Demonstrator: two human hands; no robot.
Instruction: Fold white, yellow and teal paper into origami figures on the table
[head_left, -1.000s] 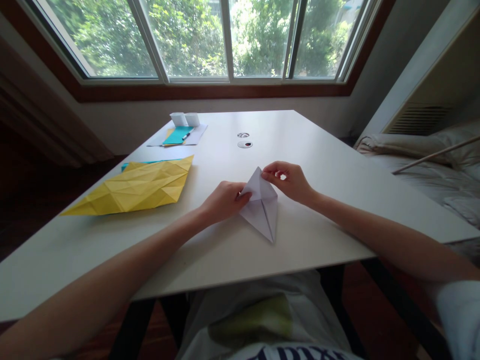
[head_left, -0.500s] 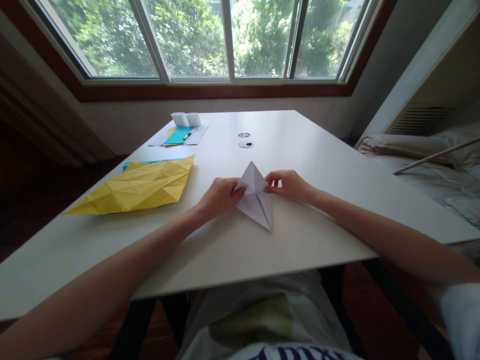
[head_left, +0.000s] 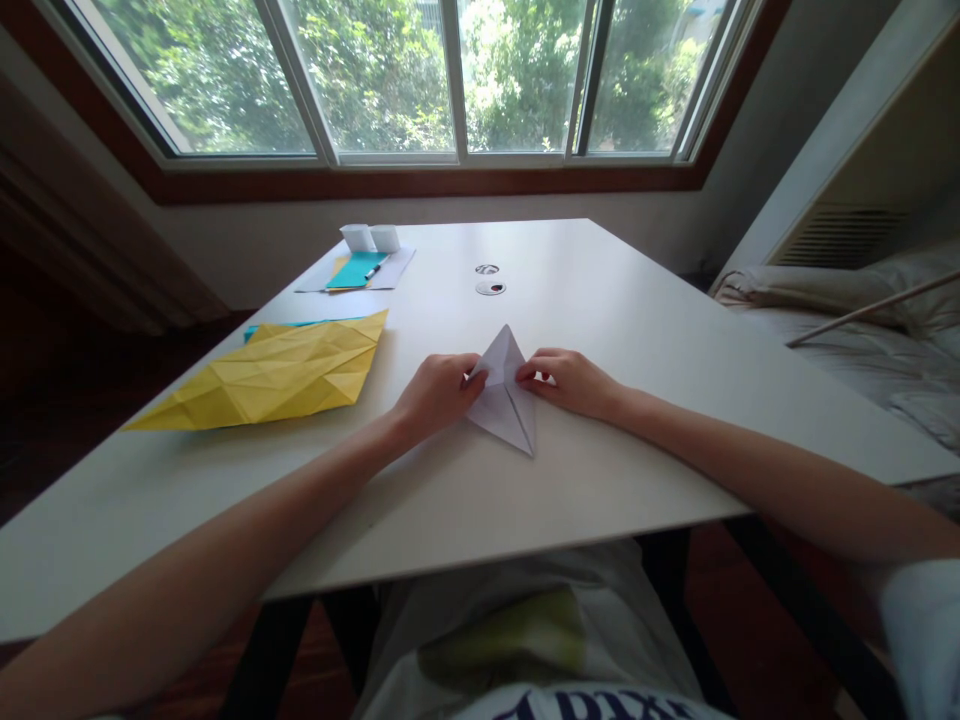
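Note:
A folded sheet of white paper, roughly kite-shaped with a crease or slit down its lower half, is held just above the white table. My left hand pinches its left edge, thumb on top and fingers underneath. At the right edge, my right hand closes thumb and fingertips on the paper. The fingers behind the sheet are hidden. To the left of my left hand lies a large creased piece of folded yellow paper.
Blue paper peeks out behind the yellow piece. Farther back are a turquoise sheet, a pen, white sheets and two small white paper boxes. Two round inserts sit in the tabletop. A padded seat stands at right.
My right hand has moved slightly left, farther over the white paper's right edge. The paper's right side has drawn inward and looks narrower. My left hand has kept its grip.

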